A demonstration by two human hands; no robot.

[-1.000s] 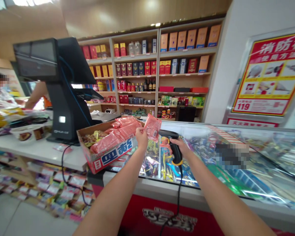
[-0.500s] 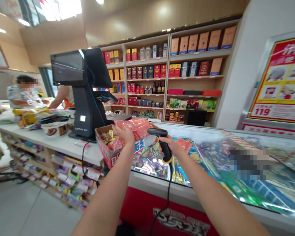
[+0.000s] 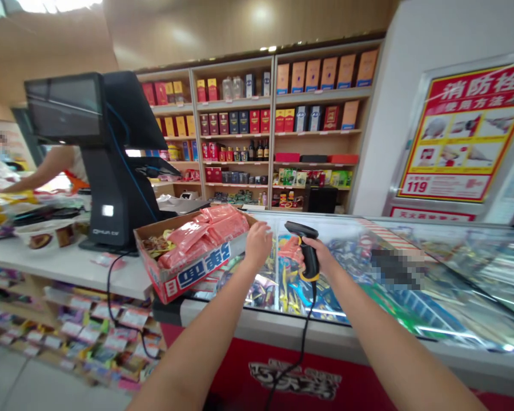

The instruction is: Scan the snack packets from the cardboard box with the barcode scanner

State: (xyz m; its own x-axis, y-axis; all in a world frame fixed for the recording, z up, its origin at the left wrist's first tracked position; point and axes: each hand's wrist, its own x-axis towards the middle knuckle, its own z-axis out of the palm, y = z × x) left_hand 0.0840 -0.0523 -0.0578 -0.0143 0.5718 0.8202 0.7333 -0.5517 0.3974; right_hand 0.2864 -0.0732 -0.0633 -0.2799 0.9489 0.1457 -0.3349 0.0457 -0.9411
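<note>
My right hand grips a black and yellow barcode scanner by its handle, over the glass top of a chest freezer. Its cable hangs down the front. Just beside and behind the scanner, a pink packet shows on the glass, partly covered. My left hand is in the air by the right end of a cardboard box, fingers loosely bent and apart, with nothing seen in them. Pink plastic packets are heaped in the box, with small brown and yellow wrapped pieces at its left.
A black point-of-sale terminal stands on the white counter to the left, a cable hanging below it. Snack shelves run under the counter. Behind the freezer are shelves of boxed bottles. Another person's arm reaches in at far left.
My left hand has left the pink packets in the box and moved right, past the box's end. The scanner stays in my right hand. The view has turned right.
</note>
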